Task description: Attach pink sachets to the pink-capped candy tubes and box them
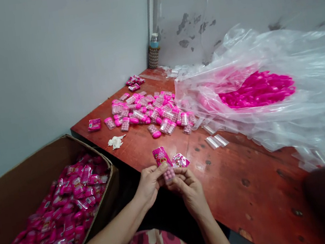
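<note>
Container of pink balls [169, 173], probably light, stiff and slippery, is pinched by left hand [150, 184] and right hand [189, 187], best at its sides.

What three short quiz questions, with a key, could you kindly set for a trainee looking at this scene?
1. Multiple choice: What shows inside the small clear container between the left hand and the right hand? A) green beads B) pink balls C) blue liquid
2. True or false: Pink packets are heaped in the cardboard box at the left of the picture.
3. Short answer: What stands at the far corner of the red table, where the walls meet?

Key: 1. B. 2. True. 3. A bottle in a woven-looking sleeve.
</note>
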Motion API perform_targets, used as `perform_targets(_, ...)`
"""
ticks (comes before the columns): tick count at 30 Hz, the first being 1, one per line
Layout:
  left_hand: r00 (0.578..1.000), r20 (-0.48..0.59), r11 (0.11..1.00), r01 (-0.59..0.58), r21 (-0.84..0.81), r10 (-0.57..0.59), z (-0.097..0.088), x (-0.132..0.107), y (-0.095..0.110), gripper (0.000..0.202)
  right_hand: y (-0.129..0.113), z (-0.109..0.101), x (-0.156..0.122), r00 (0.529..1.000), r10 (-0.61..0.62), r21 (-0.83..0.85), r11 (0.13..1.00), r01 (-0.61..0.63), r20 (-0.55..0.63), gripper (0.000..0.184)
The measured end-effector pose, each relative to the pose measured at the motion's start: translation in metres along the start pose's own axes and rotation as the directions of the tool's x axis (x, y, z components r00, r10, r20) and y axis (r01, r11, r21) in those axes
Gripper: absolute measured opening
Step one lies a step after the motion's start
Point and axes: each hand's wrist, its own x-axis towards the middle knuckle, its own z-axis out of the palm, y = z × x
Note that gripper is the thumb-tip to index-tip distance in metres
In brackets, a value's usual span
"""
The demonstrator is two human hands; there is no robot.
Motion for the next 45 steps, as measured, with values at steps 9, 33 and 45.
perform_targets(9, 0.997, -0.030, 0.997, -0.073, -0.019, 0.072, -0.018, -0.024, 0.014, 0.016, 0.001, 0.018, 0.008, 1.000, -0.012, -0.057, 0.998, 0.013, 0.023, 0.020)
perform_targets(33, 0.677, 0.547, -0.204, -0.522, 0.828, 0.492, -0.057, 0.045, 0.046, 0.040, -0.020, -0.052, 0.002, 0.958, -0.138, -0.254, 0.964, 0.072, -0.251, 0.018)
perform_targets(45, 0.786, 0.555, 0.050, -0.588, 0.807, 0.274, -0.014, 0.055, -0.013, 0.022, -0.021, -0.053, -0.004, 0.954, -0.182, -0.322, 0.942, 0.099, -0.238, 0.020)
